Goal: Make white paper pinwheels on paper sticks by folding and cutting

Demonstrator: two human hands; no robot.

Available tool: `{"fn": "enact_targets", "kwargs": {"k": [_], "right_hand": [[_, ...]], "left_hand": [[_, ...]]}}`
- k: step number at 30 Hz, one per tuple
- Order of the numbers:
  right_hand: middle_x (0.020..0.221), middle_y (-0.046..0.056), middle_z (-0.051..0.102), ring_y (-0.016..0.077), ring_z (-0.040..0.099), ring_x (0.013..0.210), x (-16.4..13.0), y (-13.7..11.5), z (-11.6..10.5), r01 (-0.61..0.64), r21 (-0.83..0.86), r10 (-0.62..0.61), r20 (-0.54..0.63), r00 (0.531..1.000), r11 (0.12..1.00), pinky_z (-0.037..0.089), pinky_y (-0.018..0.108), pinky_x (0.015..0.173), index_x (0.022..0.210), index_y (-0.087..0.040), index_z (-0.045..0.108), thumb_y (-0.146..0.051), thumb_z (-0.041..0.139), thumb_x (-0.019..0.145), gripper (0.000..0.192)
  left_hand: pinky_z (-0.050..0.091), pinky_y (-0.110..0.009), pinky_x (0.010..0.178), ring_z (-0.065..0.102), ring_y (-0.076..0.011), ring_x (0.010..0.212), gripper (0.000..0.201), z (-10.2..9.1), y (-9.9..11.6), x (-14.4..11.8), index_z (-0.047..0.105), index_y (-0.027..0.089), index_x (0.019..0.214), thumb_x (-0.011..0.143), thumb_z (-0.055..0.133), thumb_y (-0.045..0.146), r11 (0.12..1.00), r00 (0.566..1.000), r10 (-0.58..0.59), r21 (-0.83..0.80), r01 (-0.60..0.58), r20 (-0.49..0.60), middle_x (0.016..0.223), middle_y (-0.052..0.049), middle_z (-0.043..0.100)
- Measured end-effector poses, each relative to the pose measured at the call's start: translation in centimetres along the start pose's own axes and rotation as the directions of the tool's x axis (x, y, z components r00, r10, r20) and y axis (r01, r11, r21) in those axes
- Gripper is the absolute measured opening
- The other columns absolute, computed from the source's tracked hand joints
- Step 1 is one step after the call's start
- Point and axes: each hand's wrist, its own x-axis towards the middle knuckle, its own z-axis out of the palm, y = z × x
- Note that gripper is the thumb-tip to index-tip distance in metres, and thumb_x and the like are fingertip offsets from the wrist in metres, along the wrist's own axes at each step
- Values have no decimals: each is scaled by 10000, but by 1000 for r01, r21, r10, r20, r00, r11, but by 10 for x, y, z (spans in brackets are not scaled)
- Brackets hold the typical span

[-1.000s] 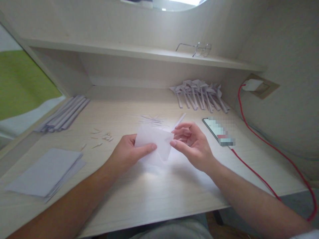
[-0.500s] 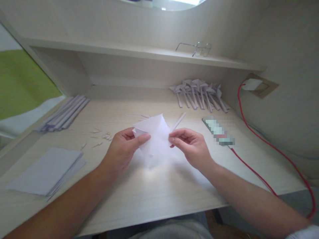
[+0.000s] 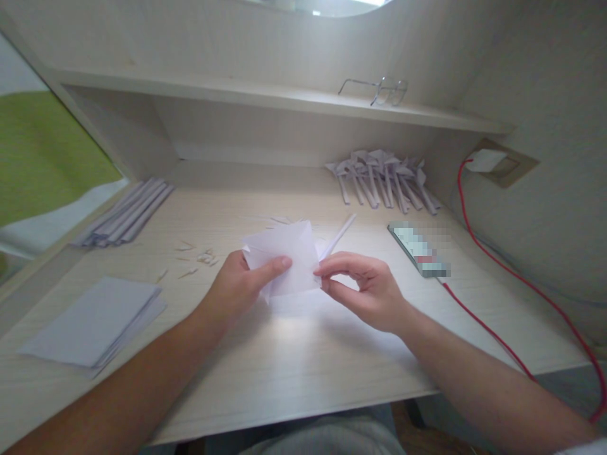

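Note:
A folded white sheet of paper (image 3: 289, 253) is held just above the middle of the pale wooden desk (image 3: 294, 360). My left hand (image 3: 239, 287) pinches its left side, thumb on top. My right hand (image 3: 367, 287) pinches its right edge between thumb and fingers. A thin rolled paper stick (image 3: 337, 236) lies on the desk right behind the sheet, angled to the upper right.
A stack of blank sheets (image 3: 95, 322) lies front left. Long folded strips (image 3: 126, 212) sit at the far left, several finished paper pieces (image 3: 384, 180) at the back right. A phone (image 3: 417, 249) with a red cable (image 3: 497, 338) lies right. Glasses (image 3: 379, 91) rest on the shelf. Paper scraps (image 3: 196, 259) lie left of centre.
The sheet has been turned and folded further between both hands. My right hand has closed from spread fingers to a pinch on the paper's right edge.

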Motion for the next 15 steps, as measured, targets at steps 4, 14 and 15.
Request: {"fn": "enact_targets", "kwargs": {"k": [4, 14, 15], "right_hand": [[963, 53, 778, 201, 719, 901, 1, -1, 0, -10, -39, 10, -1, 1000, 999, 581, 365, 825, 993, -227, 789, -170, 738, 899, 122], [871, 45, 776, 189, 708, 802, -2, 3, 3, -121, -18, 119, -74, 990, 993, 547, 337, 735, 915, -209, 780, -222, 777, 877, 41], [863, 43, 774, 187, 706, 796, -2, 3, 3, -129, -9, 128, -82, 988, 992, 549, 334, 730, 907, -208, 777, -226, 782, 871, 41]], "left_hand": [[578, -345, 754, 734, -264, 812, 333, 2, 3, -1, 773, 177, 914, 735, 837, 451, 1000, 1000, -21, -16, 21, 12, 910, -83, 801], [554, -310, 690, 719, -255, 781, 332, 8, 11, -8, 788, 172, 892, 710, 847, 443, 999, 999, -30, 33, 31, -27, 874, -76, 801], [551, -306, 685, 716, -250, 772, 329, 8, 12, -8, 789, 170, 892, 714, 845, 442, 999, 999, -28, 42, 29, -28, 868, -75, 800]]}}
